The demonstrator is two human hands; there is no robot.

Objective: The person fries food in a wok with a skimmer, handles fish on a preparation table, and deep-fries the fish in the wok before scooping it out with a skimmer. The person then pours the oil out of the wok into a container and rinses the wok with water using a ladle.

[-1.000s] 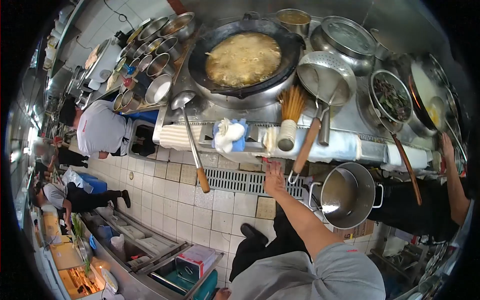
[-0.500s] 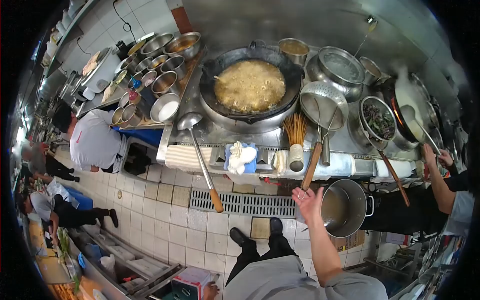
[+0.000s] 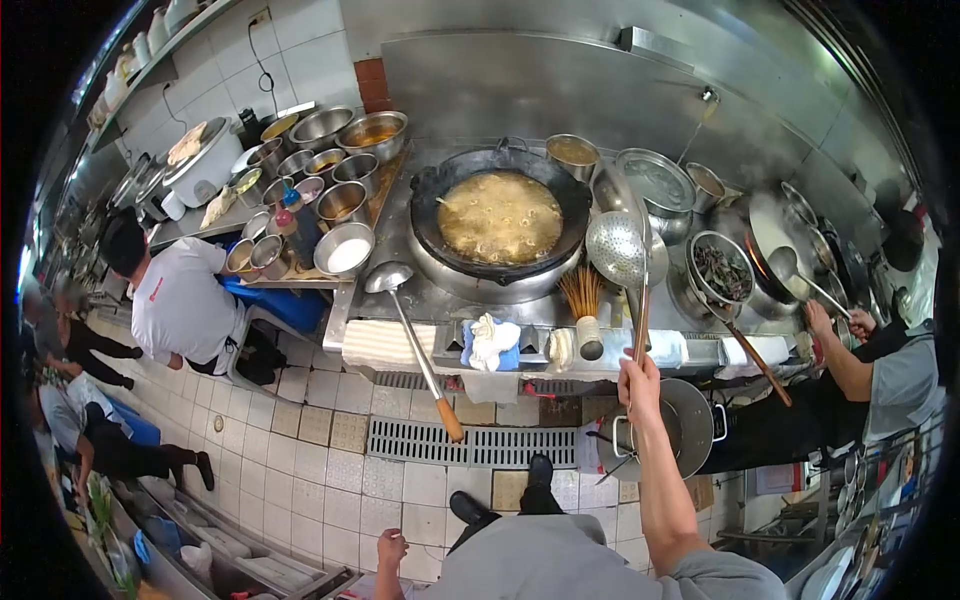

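My right hand (image 3: 640, 388) grips the wooden handle of a perforated skimmer (image 3: 615, 250), raised in front of the stove. Left of its bowl, a black wok (image 3: 430, 215) holds bubbling oil (image 3: 500, 218) with pale pieces in it. My left hand (image 3: 393, 548) hangs low beside my body, fingers curled, with nothing visible in it. A bamboo brush (image 3: 580, 295) stands at the stove's front edge, left of the skimmer. Farther left, a ladle (image 3: 390, 278) rests with its wooden handle jutting past the edge.
A large pot (image 3: 690, 440) stands below my right forearm. Metal bowls (image 3: 342, 202) crowd the left counter. A strainer with dark leaves (image 3: 722, 270) sits on the right. A co-worker's hands (image 3: 820, 320) work at another wok. Another person (image 3: 190, 300) stands left. A floor grate (image 3: 470, 442) runs ahead.
My right hand has gone from open fingers near the handle to gripping the skimmer, which is now lifted. The left hand has come more into view. The view has shifted slightly.
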